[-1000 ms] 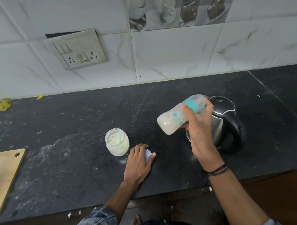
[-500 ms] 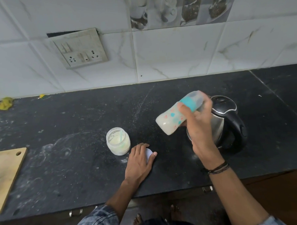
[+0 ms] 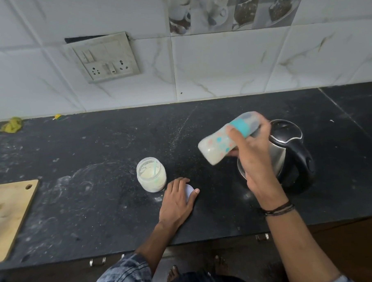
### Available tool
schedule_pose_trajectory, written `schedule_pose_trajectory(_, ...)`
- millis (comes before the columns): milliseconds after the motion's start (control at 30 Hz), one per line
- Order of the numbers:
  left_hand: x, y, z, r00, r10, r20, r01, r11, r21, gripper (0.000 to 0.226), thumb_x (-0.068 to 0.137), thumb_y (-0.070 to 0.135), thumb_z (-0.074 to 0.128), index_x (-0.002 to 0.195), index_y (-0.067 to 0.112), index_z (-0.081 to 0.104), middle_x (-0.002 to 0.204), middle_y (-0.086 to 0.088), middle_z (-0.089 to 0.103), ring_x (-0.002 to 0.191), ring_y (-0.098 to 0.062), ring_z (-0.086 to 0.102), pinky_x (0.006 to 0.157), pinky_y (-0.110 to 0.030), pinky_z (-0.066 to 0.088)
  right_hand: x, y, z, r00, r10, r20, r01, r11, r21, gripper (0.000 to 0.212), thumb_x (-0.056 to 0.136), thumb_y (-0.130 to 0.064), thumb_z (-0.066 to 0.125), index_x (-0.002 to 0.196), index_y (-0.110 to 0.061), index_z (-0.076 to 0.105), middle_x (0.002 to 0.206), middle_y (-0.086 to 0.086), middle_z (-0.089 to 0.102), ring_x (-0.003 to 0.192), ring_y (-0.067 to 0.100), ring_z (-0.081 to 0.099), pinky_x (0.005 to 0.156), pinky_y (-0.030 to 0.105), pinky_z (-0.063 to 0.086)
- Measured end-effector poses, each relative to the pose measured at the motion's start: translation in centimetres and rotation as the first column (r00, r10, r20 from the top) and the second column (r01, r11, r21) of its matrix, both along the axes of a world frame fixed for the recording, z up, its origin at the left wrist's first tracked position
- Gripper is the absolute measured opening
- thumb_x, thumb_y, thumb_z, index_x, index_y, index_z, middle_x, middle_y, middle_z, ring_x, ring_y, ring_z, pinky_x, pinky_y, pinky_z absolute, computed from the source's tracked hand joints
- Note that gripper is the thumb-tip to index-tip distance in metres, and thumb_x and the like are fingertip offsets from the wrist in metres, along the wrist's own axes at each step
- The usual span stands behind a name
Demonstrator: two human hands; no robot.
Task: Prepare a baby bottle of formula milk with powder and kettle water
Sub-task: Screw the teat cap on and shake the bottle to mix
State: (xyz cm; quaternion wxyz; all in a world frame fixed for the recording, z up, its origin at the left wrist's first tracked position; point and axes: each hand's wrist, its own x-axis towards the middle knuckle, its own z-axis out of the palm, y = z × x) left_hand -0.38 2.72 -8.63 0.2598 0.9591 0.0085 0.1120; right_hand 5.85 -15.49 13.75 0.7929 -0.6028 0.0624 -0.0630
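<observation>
My right hand [image 3: 253, 157] grips a baby bottle [image 3: 219, 142] with a teal collar and coloured dots. The bottle is tilted, base down to the left, and holds milky liquid; it hangs above the counter in front of the black and steel kettle [image 3: 288, 155]. An open jar of formula powder [image 3: 151, 174] with a scoop inside stands on the black counter [image 3: 86, 166]. My left hand [image 3: 176, 202] rests flat on the counter just right of the jar, covering a white round lid [image 3: 189, 192].
A wooden cutting board [image 3: 11, 214] lies at the left edge of the counter. A switch and socket plate [image 3: 104, 59] is on the tiled wall. Yellow scraps [image 3: 10, 125] lie at the back left. Powder is spilled around the jar.
The bottle in my right hand has shifted slightly up and down, still tilted the same way. My left hand stays on the lid.
</observation>
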Motion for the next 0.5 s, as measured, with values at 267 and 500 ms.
schedule_pose_trajectory(267, 0.06, -0.01, -0.24, 1.0, 0.003, 0.006, -0.003, 1.0, 0.006, 0.05, 0.103, 0.059, 0.043, 0.13, 0.019, 0.057, 0.132, 0.004, 0.057, 0.122, -0.016, 0.05, 0.108, -0.031, 0.04, 0.5, 0.36, -0.78, 0.996, 0.077, -0.037, -0.08, 0.993, -0.087, 0.061, 0.09, -0.016, 0.077, 0.134, -0.036, 0.04, 0.124, 0.01, 0.062, 0.103, 0.021, 0.072, 0.064, 0.033, 0.06)
schedule_pose_trajectory(500, 0.15, -0.07, -0.08, 1.0, 0.002, -0.002, -0.002, 1.0, 0.001, 0.052, 0.103, 0.061, 0.041, 0.13, 0.019, 0.056, 0.132, 0.005, 0.056, 0.123, -0.016, 0.049, 0.108, -0.03, 0.039, 0.84, -0.19, -0.28, 1.0, -0.012, 0.018, 0.012, 1.0, -0.026, 0.064, 0.093, -0.014, 0.073, 0.142, -0.027, 0.034, 0.124, 0.006, 0.061, 0.099, 0.016, 0.072, 0.065, 0.032, 0.06)
